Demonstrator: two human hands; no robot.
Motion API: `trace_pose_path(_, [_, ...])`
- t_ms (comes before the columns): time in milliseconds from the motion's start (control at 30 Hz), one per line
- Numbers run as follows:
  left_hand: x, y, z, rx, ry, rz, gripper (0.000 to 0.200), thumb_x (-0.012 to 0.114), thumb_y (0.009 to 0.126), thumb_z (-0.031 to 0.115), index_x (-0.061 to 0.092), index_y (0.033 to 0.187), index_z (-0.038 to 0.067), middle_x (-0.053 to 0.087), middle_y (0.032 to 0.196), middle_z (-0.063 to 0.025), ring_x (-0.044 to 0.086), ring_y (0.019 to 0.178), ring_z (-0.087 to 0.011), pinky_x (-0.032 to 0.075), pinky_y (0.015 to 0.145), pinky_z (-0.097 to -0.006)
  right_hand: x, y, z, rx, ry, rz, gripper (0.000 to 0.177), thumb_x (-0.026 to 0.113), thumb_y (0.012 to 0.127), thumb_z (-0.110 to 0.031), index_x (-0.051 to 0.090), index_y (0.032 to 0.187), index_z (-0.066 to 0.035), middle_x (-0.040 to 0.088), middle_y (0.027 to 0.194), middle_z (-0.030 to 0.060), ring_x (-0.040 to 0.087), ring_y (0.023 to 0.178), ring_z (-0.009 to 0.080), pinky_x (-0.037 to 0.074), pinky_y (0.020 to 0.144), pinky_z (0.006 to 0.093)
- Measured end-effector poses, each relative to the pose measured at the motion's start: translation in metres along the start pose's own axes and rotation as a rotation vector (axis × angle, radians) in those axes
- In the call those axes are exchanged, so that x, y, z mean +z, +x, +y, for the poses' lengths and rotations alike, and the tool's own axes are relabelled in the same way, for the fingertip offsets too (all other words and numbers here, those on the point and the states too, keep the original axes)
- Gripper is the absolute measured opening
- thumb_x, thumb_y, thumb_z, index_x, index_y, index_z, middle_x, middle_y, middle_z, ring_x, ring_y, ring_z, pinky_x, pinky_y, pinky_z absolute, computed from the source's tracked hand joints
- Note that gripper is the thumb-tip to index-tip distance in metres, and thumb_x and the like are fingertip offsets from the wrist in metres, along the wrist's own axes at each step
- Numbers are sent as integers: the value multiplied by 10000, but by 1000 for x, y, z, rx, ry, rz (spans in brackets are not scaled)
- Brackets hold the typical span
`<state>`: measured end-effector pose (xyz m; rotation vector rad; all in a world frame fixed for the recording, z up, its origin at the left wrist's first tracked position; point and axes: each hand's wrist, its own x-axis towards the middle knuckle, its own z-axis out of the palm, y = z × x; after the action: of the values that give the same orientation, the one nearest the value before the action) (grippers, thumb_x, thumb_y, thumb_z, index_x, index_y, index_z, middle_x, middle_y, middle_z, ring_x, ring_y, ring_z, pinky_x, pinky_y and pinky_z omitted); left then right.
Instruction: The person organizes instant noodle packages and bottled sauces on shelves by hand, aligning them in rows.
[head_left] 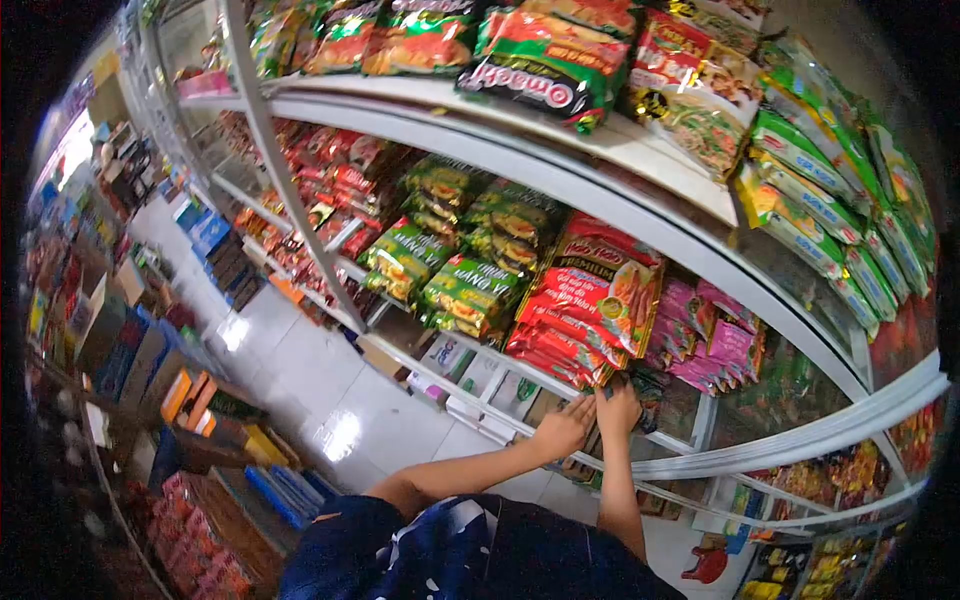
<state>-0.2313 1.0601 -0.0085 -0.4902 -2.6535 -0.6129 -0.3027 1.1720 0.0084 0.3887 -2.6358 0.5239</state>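
Red noodle packets (590,300) marked "Premium" lie in a stack on the middle shelf, directly beyond both hands. My left hand (562,430) is at the stack's near lower edge, palm down, with its fingers stretched out. Close beside it on the right is my right hand (617,408), its fingertips at the lower right corner of the stack. Those fingertips are partly hidden, so whether they pinch a packet does not show. Green noodle packets (470,292) sit left of the red stack, and pink packets (725,350) sit to its right.
A white shelf edge (520,150) curves above the hands, carrying Omachi packets (545,75) and green-white packets (805,180). A metal upright (275,160) stands at left. Boxes (215,400) line the tiled floor (320,390). A red stool (706,565) shows below right.
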Motion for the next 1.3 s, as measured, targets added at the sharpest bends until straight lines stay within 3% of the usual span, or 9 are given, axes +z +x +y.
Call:
trace_pose_path(100, [-4,0,7,-18,53,54,542,529,666,149,448,1171,-33,470,1222,-146,497,1087,-246,486,703,-335,3,17,2,201,27,-163,388,652,663,-369,603,949,-112,607,868,128,581,745,332,471,651,433])
trace_pose_path(167, [1,0,10,-118,-13,-85,568,563,694,181,414,1203,-22,419,1270,-140,415,1166,-270,399,903,-334,19,27,16,122,39,-165,416,653,654,-380,595,966,-111,611,842,144,579,729,336,464,633,442])
trace_pose_path(200, [6,-1,11,-132,-1,-28,558,556,703,185,415,1202,-20,437,1258,-127,418,1168,-252,434,852,-333,45,30,34,-63,-7,27,414,642,660,-388,596,953,-100,612,797,161,575,679,354,457,609,448])
trace_pose_path(467, [15,11,44,-406,281,-65,508,508,707,109,442,1205,37,439,1273,-76,424,1171,-185,490,719,-304,-13,23,20,-165,96,-224,365,602,732,-359,583,980,-92,589,832,186,571,728,357,447,619,453])
trace_pose_path(667, [-2,5,42,-356,211,15,504,495,698,82,455,1200,62,459,1258,-40,452,1144,-170,498,720,-305,-11,6,32,-294,97,-159,372,583,754,-386,577,994,-102,550,964,179,569,785,363,462,648,446])
trace_pose_path(800, [18,0,39,-344,209,55,489,479,694,59,474,1183,74,465,1252,-42,463,1131,-174,497,747,-298,10,36,34,-207,85,-317,327,597,732,-360,581,930,-100,553,980,208,570,726,369,455,638,454])
trace_pose_path(1000, [13,9,39,-386,179,71,459,481,709,61,494,1167,95,516,1192,-55,489,1100,-195,492,762,-297,-19,9,19,-181,61,-231,340,588,728,-373,575,943,-110,578,852,180,578,718,351,462,618,439])
trace_pose_path(1067, [18,10,35,-366,178,107,434,475,714,61,508,1146,92,524,1179,-65,503,1081,-203,493,757,-304,-30,-3,22,-293,151,-47,257,588,739,-334,625,839,-100,593,761,145,584,718,333,469,655,417])
trace_pose_path(1300, [7,10,33,-304,242,72,339,448,741,75,557,1058,126,543,1154,-30,521,1056,-151,509,701,-309,19,41,35,-186,55,-211,326,618,711,-320,573,965,-121,591,804,163,582,734,340,472,613,435])
